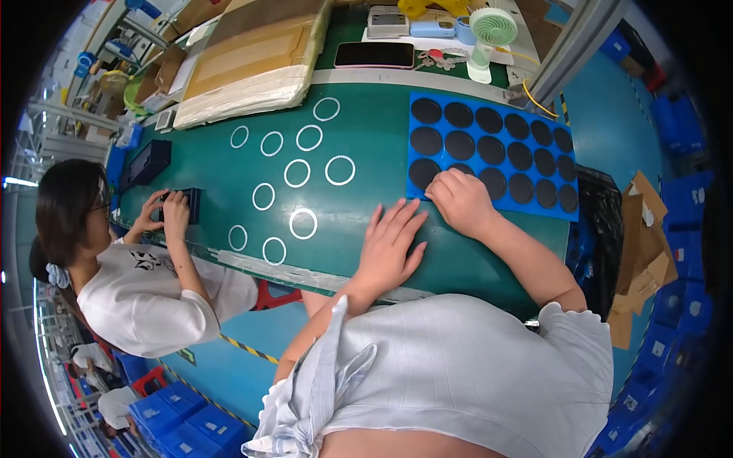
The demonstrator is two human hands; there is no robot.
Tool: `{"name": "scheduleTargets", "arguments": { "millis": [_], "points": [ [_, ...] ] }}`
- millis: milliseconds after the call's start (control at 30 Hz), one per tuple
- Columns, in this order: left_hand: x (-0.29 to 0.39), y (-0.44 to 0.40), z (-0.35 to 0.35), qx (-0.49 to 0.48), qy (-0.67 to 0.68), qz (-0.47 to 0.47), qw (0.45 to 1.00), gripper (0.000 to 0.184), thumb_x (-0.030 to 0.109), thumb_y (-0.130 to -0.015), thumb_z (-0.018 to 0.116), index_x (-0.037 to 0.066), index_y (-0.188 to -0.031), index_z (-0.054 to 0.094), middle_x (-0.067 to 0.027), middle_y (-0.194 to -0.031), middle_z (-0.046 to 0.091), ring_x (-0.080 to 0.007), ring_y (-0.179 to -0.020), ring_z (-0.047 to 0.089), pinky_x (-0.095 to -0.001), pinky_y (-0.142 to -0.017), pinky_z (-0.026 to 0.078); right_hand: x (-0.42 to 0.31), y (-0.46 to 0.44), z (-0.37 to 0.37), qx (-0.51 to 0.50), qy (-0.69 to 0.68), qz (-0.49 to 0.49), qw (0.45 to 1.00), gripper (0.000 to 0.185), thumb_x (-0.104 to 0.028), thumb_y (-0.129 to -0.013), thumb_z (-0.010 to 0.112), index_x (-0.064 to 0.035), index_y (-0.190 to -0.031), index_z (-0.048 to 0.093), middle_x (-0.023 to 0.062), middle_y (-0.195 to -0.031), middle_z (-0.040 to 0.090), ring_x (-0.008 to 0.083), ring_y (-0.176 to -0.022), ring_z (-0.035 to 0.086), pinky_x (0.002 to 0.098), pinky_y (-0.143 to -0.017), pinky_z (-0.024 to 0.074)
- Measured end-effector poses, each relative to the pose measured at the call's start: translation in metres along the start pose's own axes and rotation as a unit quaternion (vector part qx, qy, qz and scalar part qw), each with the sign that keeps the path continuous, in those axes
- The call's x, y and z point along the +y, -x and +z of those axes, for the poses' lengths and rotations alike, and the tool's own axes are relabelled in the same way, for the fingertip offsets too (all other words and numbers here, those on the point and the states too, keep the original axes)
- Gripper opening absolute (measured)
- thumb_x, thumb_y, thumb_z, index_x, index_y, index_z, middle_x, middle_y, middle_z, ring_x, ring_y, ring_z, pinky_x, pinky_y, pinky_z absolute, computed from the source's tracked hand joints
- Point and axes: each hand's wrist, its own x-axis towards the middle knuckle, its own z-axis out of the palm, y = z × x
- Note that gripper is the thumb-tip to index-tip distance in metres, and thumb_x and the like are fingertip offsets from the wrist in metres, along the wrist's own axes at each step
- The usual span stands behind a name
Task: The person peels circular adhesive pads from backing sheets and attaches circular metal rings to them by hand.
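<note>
My left hand lies flat on the green table with its fingers spread, just left of a blue sheet. Rows of round black discs cover this sheet. My right hand is at the sheet's near left corner, fingers curled and pressed together beside the lower edge of a black corner disc. What is between those fingertips is hidden. Several thin white rings lie scattered on the table to the left of my hands.
A co-worker sits at left, both hands on a dark box; another dark tray stands beyond. Along the back are a wrapped board stack, a phone and a small green fan. Cardboard is at right.
</note>
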Motion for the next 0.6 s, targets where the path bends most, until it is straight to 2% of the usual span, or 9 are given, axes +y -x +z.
{"name": "scheduleTargets", "arguments": {
  "millis": [33,67,200,267,300,367,567,600],
  "points": [
    [0.001,-0.007,0.000,-0.017,-0.110,0.022,0.994,0.043,0.017,-0.071,0.055,0.006,-0.111,0.045,-0.0092,-0.120,0.040,-0.0257,-0.111,0.037,-0.0439,-0.093,0.025,-0.001,0.000,-0.001,0.005,-0.006,0.003,1.000,0.009,-0.013,-0.066,0.055,-0.0067,-0.069,0.049,0.0028,-0.066,0.045,0.0170,-0.062,0.049,0.0276,-0.049,0.0407],
    [-0.005,-0.009,0.004,-0.045,-0.141,0.021,0.989,0.052,0.024,-0.072,0.054,0.007,-0.118,0.039,-0.0078,-0.126,0.034,-0.0239,-0.117,0.031,-0.0462,-0.096,0.018,0.000,0.004,0.001,0.005,-0.022,0.003,1.000,0.010,-0.012,-0.066,0.056,-0.0062,-0.069,0.049,0.0032,-0.066,0.046,0.0179,-0.062,0.050,0.0281,-0.049,0.0405],
    [-0.009,-0.009,0.014,-0.034,-0.115,0.043,0.992,0.053,0.024,-0.070,0.057,0.008,-0.118,0.040,-0.0080,-0.125,0.035,-0.0240,-0.118,0.030,-0.0456,-0.096,0.019,-0.001,0.006,-0.002,0.025,-0.057,0.032,0.998,0.010,-0.009,-0.064,0.058,-0.0053,-0.070,0.050,0.0045,-0.069,0.048,0.0200,-0.064,0.050,0.0294,-0.051,0.0409],
    [-0.010,-0.005,0.015,-0.010,-0.198,0.070,0.978,0.052,0.030,-0.070,0.057,0.009,-0.115,0.043,-0.0071,-0.124,0.035,-0.0250,-0.116,0.030,-0.0463,-0.096,0.018,0.000,0.008,0.001,0.030,-0.084,0.047,0.995,0.010,-0.008,-0.065,0.058,-0.0050,-0.071,0.050,0.0048,-0.070,0.049,0.0203,-0.065,0.050,0.0299,-0.051,0.0410],
    [-0.009,-0.005,0.014,-0.012,-0.198,0.070,0.978,0.052,0.030,-0.070,0.057,0.009,-0.115,0.043,-0.0071,-0.124,0.035,-0.0250,-0.116,0.030,-0.0463,-0.096,0.018,0.000,0.008,0.002,0.031,-0.085,0.049,0.995,0.010,-0.008,-0.065,0.058,-0.0050,-0.071,0.050,0.0048,-0.070,0.049,0.0203,-0.065,0.050,0.0299,-0.051,0.0410],
    [-0.005,-0.005,0.012,-0.021,-0.229,0.022,0.973,0.050,0.035,-0.070,0.055,0.011,-0.113,0.047,-0.0065,-0.123,0.035,-0.0265,-0.114,0.031,-0.0468,-0.096,0.017,-0.001,0.008,0.001,0.035,-0.088,0.040,0.995,0.010,-0.008,-0.066,0.058,-0.0048,-0.070,0.050,0.0050,-0.070,0.049,0.0203,-0.065,0.050,0.0298,-0.051,0.0409],
    [-0.006,-0.005,0.014,-0.001,-0.221,0.009,0.975,0.051,0.041,-0.069,0.056,0.013,-0.112,0.049,-0.0095,-0.124,0.033,-0.0287,-0.115,0.026,-0.0486,-0.096,0.015,-0.002,0.009,0.000,0.029,-0.093,0.038,0.994,0.010,-0.007,-0.065,0.058,-0.0047,-0.069,0.049,0.0048,-0.071,0.050,0.0207,-0.065,0.051,0.0303,-0.052,0.0413],
    [-0.005,-0.006,0.013,-0.010,-0.216,-0.001,0.976,0.051,0.041,-0.069,0.056,0.013,-0.112,0.049,-0.0093,-0.124,0.033,-0.0290,-0.115,0.026,-0.0488,-0.096,0.015,0.000,0.007,-0.001,0.055,-0.098,0.042,0.993,0.010,-0.007,-0.065,0.058,-0.0046,-0.069,0.049,0.0053,-0.071,0.051,0.0213,-0.065,0.051,0.0307,-0.052,0.0415]
  ]
}}
